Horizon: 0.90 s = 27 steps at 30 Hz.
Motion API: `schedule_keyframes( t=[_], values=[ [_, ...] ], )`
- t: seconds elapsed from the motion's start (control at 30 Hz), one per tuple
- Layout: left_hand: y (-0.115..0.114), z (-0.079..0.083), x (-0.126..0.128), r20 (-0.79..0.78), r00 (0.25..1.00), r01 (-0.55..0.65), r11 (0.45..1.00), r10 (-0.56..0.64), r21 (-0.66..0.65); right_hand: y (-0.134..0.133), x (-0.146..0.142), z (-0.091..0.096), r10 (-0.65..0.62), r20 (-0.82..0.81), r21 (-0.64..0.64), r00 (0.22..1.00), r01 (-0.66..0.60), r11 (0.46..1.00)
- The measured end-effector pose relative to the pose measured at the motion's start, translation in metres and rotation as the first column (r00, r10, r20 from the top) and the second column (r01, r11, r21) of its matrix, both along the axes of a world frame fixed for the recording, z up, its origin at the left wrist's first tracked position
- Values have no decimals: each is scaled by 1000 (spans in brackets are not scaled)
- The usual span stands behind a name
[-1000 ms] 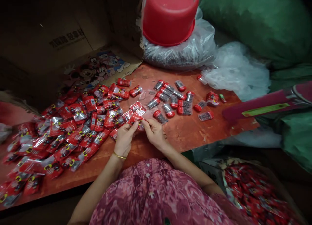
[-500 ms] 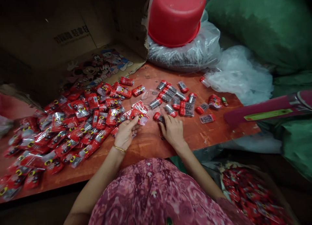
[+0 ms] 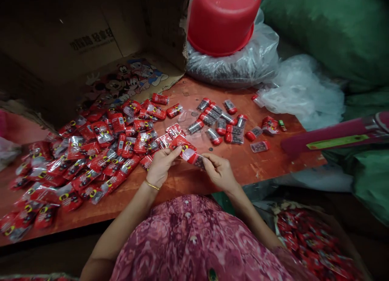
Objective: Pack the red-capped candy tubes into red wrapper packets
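Pinches a red printed packet (image 3: 182, 143) in the left hand (image 3: 159, 167), with thumb on top and fingers closed underneath. Grips a small clear container (image 3: 199, 162) in the right hand (image 3: 220, 171), between thumb and fingertips at the dark-filled end, with red cap turned toward the packet. Shows cap and packet overlapping between the two grips, above the table (image 3: 258, 169); cannot tell whether inside the film or only against it.

Wears a gold-coloured bracelet (image 3: 152, 185) just behind the left grip, and a patterned pinkish-red garment (image 3: 188, 236) on the near side of both grips.

Has two flat red packets (image 3: 175, 131) just beyond the left grip, near its thumb. Has a broad heap of filled packets (image 3: 91, 163) left of the left grip, reaching almost to the fingers. Has loose red-capped containers (image 3: 221, 126) scattered beyond the right grip, some touching, some apart.

Farther beyond the grips, shows an upturned red tub (image 3: 223, 21) resting on a clear bag (image 3: 234, 66) with dark contents. Shows a large carton (image 3: 91, 17) beyond the heap, with cartoon figures printed inside; crumpled clear plastic (image 3: 300, 86) farther right; a magenta bar (image 3: 334, 135) well right of the right grip. Shows more red packets (image 3: 322, 240) in a container low on the right, below table height.
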<state>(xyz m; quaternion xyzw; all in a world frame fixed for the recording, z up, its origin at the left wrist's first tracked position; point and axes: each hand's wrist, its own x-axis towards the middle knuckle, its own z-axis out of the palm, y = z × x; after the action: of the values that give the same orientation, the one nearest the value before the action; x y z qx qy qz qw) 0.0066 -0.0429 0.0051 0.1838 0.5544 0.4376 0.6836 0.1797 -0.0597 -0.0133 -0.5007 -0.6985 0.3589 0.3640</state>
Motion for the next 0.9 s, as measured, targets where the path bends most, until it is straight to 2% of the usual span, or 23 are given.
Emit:
schedule_keyframes(
  t=[0.1,0.2,0.3,0.4,0.57,0.77,0.9],
  values=[
    [-3,-4,0,-25,999,21,998,-20,55,-1,-4,-4,7,-64,-39,998,-9,999],
    [-4,-8,-1,-59,998,-19,994,25,105,-3,-2,-7,-27,-50,-58,998,24,998],
    [-2,-10,-3,-81,995,-57,992,66,112,-5,2,-6,-101,-13,-63,995,100,993],
    [-1,-11,-5,-92,994,-55,993,64,101,-7,5,0,-136,-99,-92,986,127,988],
    [-3,-11,-4,-82,997,-5,996,13,90,-11,2,8,-104,-185,-157,977,75,985],
    [-6,-10,-4,-73,996,58,992,-50,111,-10,0,3,-72,-197,-315,978,7,949],
    [-6,-9,-1,-71,995,79,988,-70,130,-10,-1,1,-93,-232,-347,968,7,938]
  ],
)
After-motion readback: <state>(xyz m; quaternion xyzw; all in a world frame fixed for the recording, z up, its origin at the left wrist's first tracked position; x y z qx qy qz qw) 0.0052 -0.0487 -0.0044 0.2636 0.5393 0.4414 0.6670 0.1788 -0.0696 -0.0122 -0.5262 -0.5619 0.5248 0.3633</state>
